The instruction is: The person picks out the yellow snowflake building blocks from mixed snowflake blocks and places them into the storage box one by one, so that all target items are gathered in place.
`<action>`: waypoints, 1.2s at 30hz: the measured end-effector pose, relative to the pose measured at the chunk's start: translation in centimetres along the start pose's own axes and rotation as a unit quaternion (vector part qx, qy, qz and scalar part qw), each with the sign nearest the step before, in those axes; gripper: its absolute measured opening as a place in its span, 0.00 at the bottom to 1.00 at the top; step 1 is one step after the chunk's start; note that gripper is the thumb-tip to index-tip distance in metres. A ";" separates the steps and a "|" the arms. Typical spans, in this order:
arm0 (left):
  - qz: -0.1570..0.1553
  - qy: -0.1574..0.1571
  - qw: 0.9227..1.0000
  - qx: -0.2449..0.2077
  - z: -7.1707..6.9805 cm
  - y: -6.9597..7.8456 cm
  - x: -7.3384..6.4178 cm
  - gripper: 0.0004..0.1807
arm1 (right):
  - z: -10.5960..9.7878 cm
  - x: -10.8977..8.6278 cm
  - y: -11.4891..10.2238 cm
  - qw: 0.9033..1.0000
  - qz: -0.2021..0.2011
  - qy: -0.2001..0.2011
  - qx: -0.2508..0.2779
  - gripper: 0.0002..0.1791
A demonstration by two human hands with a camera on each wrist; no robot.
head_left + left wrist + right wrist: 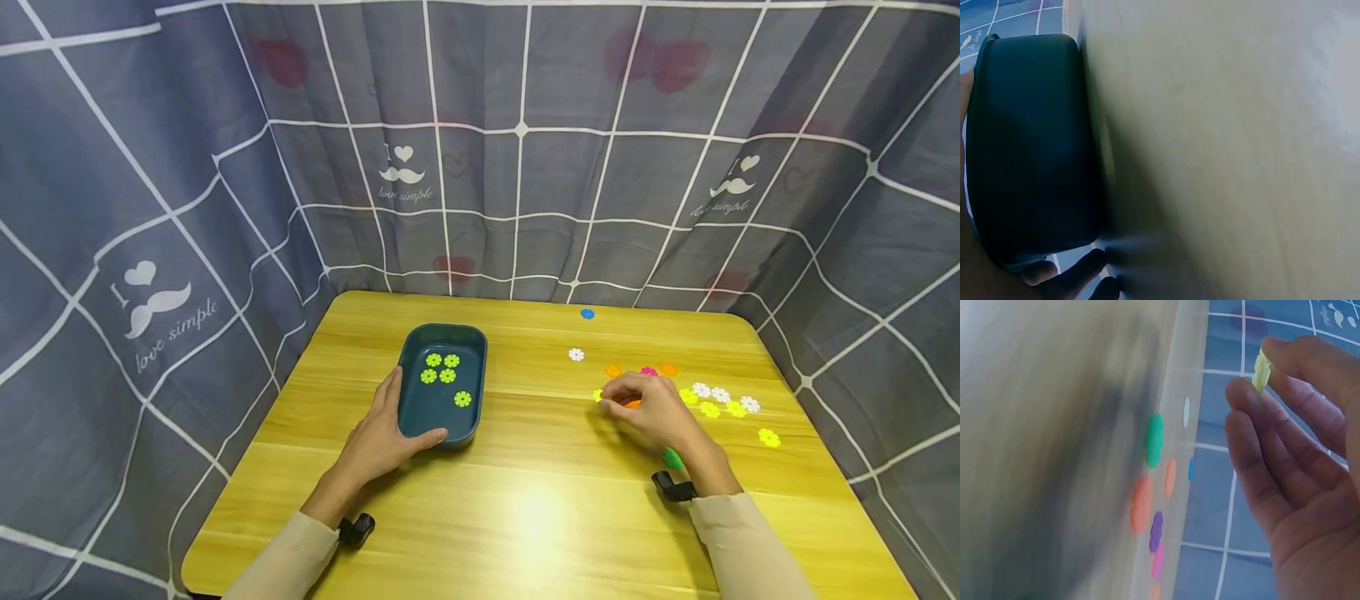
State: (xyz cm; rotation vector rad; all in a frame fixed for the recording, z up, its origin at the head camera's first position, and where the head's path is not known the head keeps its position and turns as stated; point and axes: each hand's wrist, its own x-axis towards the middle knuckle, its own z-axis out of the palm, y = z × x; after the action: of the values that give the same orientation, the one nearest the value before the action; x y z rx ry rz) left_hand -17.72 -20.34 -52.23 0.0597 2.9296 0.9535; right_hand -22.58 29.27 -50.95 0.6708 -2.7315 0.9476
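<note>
Right now you have a yellow, flower-shaped notched disc pinched between the thumb and index fingertip of your right hand, right of centre in the head frame; in the right wrist view it shows at upper right, against the curtain. Close about that hand lie loose discs of the same shape: orange discs and a pink disc just above it, a green disc below its wrist, and yellow discs and white discs toward the right of the frame. A purple disc shows at lower centre in the right wrist view. Farther up the head frame sit a lone white disc and, above it, a blue disc. Left of centre, your left hand grips a dark teal rectangular tray, thumb at its near end, fingers along its left side. Inside are five yellow-green discs, four clustered, one nearer you. Under everything spreads the yellow wood-grain bench; behind it hangs a grey-blue curtain with white grid lines.
</note>
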 end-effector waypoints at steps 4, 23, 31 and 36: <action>-0.001 -0.004 1.000 -0.001 -0.1 0.1 0.0 0.84 | 0.5 0.7 -0.6 1.000 -0.014 0.003 0.015 0.07; -0.003 -0.003 1.000 0.000 -0.1 0.1 -0.2 0.83 | 2.6 3.9 -3.4 0.998 -0.064 -0.007 0.015 0.06; 0.000 -0.005 1.000 -0.004 -0.2 0.1 -0.2 0.84 | 3.6 5.5 -4.8 0.995 -0.091 -0.018 0.022 0.07; 0.001 -0.003 1.000 -0.004 -0.1 0.0 -0.2 0.84 | 4.4 6.6 -5.8 0.994 -0.101 -0.033 0.023 0.07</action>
State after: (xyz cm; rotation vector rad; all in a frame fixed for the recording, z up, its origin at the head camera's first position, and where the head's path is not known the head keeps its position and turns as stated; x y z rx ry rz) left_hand -17.53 -20.47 -52.12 0.0662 2.9198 0.9638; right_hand -25.77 20.18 -49.22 0.9824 -2.6397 0.9588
